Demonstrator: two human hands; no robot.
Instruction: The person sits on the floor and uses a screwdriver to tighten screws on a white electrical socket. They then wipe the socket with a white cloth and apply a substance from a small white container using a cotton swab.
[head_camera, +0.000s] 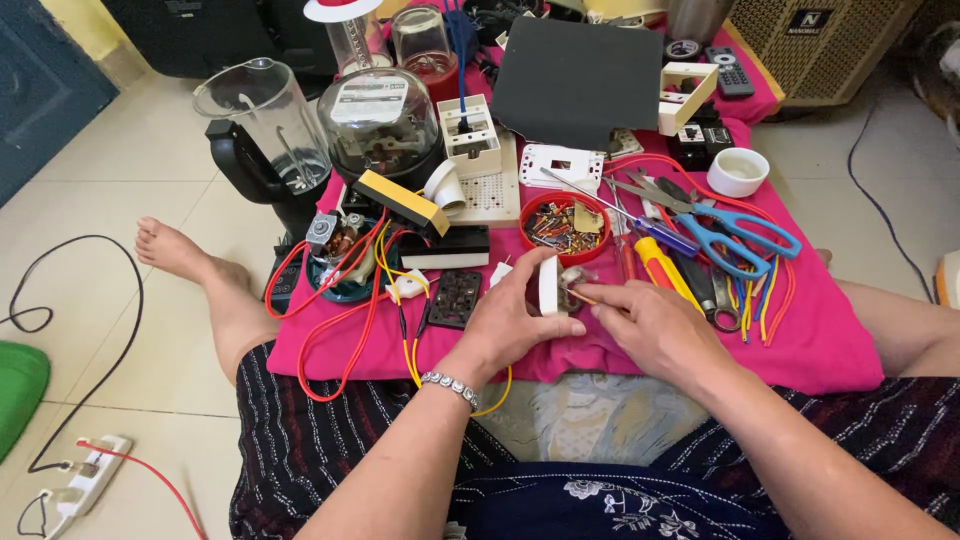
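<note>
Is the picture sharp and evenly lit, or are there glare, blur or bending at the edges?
Head view: soft, even daylight with only faint shadows; the left hand, right hand and the white switch piece between them look sharp; small glare on the clear blender jar and the glass meter dome; wide-angle bending shows at the edges, where the floor tiles curve.

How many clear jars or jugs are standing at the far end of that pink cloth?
3. A big blender jug at the far left, a narrow jar with a red-and-white lid behind the glass-domed meter, and a short jar beside it. Clutter may hide others.
</note>
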